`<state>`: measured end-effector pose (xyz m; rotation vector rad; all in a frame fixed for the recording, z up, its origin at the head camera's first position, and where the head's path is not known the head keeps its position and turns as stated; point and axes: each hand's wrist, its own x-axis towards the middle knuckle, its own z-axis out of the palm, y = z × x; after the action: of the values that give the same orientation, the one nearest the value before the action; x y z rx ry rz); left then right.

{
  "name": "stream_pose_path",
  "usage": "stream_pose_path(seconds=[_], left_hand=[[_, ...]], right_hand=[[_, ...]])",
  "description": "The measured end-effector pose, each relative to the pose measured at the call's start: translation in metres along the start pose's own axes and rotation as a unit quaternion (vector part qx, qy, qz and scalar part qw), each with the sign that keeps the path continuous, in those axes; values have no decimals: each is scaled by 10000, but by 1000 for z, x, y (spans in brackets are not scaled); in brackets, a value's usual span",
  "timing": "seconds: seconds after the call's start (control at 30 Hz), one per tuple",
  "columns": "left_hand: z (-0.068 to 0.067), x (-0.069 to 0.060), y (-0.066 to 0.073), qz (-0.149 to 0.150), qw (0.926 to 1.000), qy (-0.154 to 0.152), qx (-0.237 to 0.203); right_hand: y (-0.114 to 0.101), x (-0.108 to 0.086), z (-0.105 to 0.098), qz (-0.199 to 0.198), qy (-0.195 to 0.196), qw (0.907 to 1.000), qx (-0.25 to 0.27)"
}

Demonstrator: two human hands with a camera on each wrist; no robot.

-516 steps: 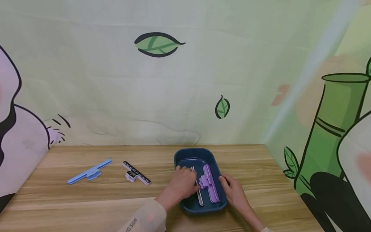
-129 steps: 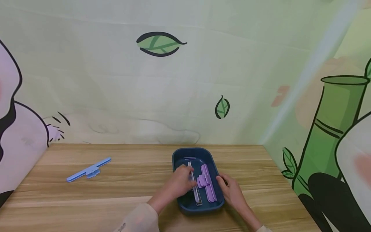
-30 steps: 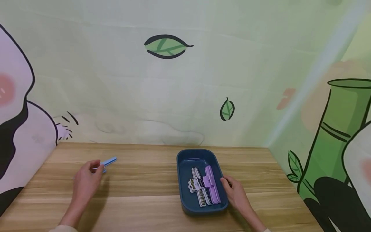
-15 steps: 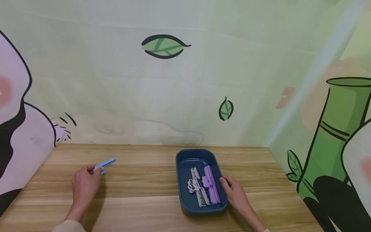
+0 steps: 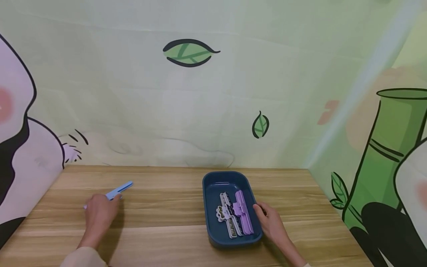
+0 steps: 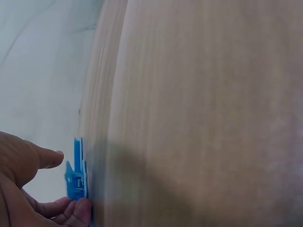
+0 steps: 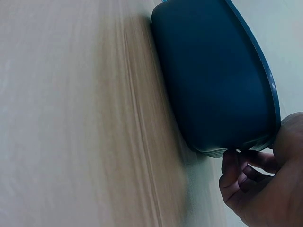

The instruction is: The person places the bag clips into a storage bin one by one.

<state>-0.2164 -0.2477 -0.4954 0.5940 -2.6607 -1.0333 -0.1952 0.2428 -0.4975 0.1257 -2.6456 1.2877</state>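
Observation:
A light-blue long page clip (image 5: 125,186) lies on the left of the table. My left hand (image 5: 100,213) is over its near part and covers some of it. In the left wrist view, curled fingertips touch the blue clip (image 6: 78,184) while the thumb stands apart from it. On the right, my right hand (image 5: 271,222) grips the rim of a dark-blue plastic box (image 5: 207,218), whose outer wall (image 7: 213,75) fills much of the right wrist view. Inside lie purple page clips (image 5: 245,215) and, beside them, white-and-black piano-key page clips (image 5: 231,227), partly overlapping.
The wooden table (image 5: 160,207) backs onto a wall cloth (image 5: 213,92) printed with leaves and cartoon shapes. Another printed side panel (image 5: 387,155) borders the table at the right.
A black piano-key clip has gone from the table into the box. My left hand has left the box for the blue clip, lately dropping lower over it. The right hand stays at the rim.

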Motion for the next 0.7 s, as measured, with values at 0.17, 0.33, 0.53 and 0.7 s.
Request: stream_pose_path(seconds=[0.17,0.33,0.53,0.7], left_hand=[[0,3,4,-69,9996,-133,222],[-1,7,4,-56,9989,-159,427],[0,11,4,-57,9974,-179,699],[1,14,4,-143,9960,-134,871]], right_hand=[[0,0,0,-53,32,10000,-53],[1,0,-1,-74,47,10000,-33],[1,0,-1,-50,60,10000,33],[0,0,-1,-2,29,10000,55]])
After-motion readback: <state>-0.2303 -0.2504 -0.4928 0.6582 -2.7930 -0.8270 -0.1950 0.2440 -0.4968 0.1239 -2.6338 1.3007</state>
